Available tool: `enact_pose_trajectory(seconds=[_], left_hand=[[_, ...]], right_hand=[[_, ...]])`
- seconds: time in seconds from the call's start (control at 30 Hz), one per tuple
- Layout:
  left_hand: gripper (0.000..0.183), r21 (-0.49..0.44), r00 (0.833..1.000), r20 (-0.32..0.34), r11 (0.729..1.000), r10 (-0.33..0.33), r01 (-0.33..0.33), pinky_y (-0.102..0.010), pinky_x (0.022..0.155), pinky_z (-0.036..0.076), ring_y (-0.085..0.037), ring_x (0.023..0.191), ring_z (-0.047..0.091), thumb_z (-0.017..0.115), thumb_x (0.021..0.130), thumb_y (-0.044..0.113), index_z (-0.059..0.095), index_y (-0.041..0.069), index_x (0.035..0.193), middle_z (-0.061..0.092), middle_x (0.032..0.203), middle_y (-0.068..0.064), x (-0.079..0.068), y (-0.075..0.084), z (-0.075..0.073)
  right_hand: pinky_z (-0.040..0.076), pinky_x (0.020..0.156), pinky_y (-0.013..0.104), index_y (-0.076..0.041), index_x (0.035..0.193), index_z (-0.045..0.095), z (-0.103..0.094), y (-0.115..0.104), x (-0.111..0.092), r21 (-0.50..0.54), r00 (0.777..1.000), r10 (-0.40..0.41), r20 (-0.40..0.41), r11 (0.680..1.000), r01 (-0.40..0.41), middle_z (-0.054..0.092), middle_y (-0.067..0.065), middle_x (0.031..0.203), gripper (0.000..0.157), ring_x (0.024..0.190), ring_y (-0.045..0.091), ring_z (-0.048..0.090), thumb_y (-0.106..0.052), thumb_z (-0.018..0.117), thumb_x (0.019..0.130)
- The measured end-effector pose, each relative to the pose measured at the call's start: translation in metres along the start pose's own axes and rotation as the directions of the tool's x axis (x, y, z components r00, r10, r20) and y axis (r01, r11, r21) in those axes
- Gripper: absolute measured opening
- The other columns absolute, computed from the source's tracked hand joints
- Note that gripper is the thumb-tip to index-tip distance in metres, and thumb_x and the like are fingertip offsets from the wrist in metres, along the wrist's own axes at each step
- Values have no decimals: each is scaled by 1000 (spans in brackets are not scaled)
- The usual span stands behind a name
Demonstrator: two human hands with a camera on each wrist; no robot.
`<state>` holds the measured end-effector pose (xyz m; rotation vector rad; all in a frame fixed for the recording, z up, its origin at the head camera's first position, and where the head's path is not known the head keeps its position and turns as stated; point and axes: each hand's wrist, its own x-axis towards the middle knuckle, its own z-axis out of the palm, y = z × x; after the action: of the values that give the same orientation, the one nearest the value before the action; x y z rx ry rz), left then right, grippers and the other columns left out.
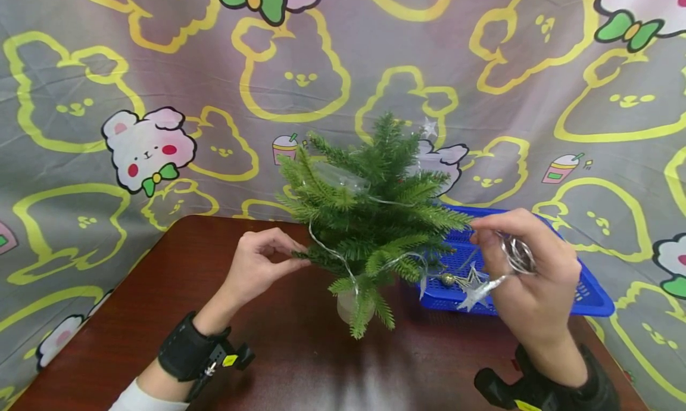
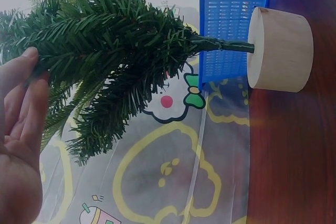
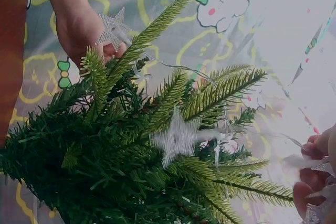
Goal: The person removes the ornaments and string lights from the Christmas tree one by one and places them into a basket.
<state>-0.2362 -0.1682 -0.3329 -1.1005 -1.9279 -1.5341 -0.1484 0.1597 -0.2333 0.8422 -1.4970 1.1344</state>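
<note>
A small artificial Christmas tree (image 1: 370,232) stands on a round wooden base (image 2: 286,51). At its left side my left hand (image 1: 262,259) pinches the tip of a low branch between thumb and fingers. My right hand (image 1: 536,274), at the tree's right, holds a coiled bundle of star string lights (image 1: 518,255). A silvery star (image 1: 474,293) hangs by that hand. The light wire (image 1: 332,250) runs across the branches to the left. In the right wrist view, one clear star (image 3: 176,137) lies before the needles and another star (image 3: 114,29) is near my left hand.
Behind the tree to the right, a blue plastic basket (image 1: 597,304) sits on the dark red table (image 1: 278,351). A small gold ball (image 1: 447,279) shows in front of the basket. A patterned cloth (image 1: 214,83) hangs behind the table.
</note>
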Motion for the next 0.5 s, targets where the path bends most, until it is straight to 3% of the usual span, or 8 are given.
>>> enact_pose_trajectory(seconds=[0.27, 0.5], left_hand=[[27, -23, 1000, 5, 999, 24, -23, -24, 66, 58, -7, 76, 72, 77, 71, -17, 70, 6, 84, 74, 82, -14, 1, 1, 1], [27, -34, 999, 7, 998, 51, -51, -23, 66, 58, -7, 75, 72, 77, 71, -17, 70, 6, 84, 74, 81, -14, 1, 1, 3]], right_hand=[[47, 47, 13, 20, 97, 61, -4, -1, -8, 129, 994, 43, 101, 990, -56, 73, 8, 81, 14, 71, 5, 72, 7, 54, 96], [40, 43, 16, 18, 98, 60, -5, -2, -11, 41, 977, 82, 195, 995, -92, 54, 3, 58, 14, 51, 2, 56, 6, 53, 95]])
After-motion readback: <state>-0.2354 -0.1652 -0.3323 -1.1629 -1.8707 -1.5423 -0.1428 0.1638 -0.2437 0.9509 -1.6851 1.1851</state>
